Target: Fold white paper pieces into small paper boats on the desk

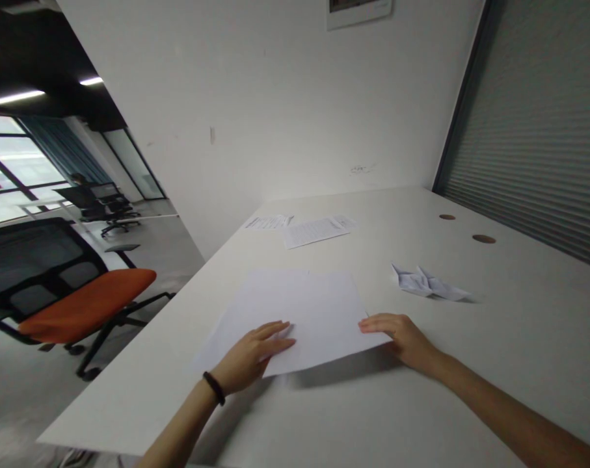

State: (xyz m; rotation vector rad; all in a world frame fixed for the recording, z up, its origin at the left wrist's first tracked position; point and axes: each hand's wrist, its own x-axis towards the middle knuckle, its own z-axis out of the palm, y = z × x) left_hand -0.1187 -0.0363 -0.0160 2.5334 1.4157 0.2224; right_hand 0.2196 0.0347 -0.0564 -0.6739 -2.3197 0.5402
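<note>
While the left hand [250, 356] and the right hand [401, 339] rest on it, a blank sheet of white paper [314, 312] lies near the front of the white tabletop [519, 338], turned slightly to the tabletop's edges. Left hand: open and palm down, fingers close together across the sheet's near left part, no grip; a black wrist band [214, 388] sits just above it. Right hand: also open, fingers together, fingertips lying on the sheet's right side near its front corner, nothing pinched. Between the hands, the sheet's near edge casts a shadow and seems slightly raised off the surface. Left corner of the sheet stops a short way in from the tabletop's left edge, past which the view drops to the floor and an orange-seated office chair [87, 305]. More room on the right: a folded paper shape [426, 283] sits well apart from the right hand, with two round grommets [484, 238] beyond it, near a grey roller shutter [533, 130]. Two printed pages [317, 231] lie farther up, near the white wall [275, 97].
</note>
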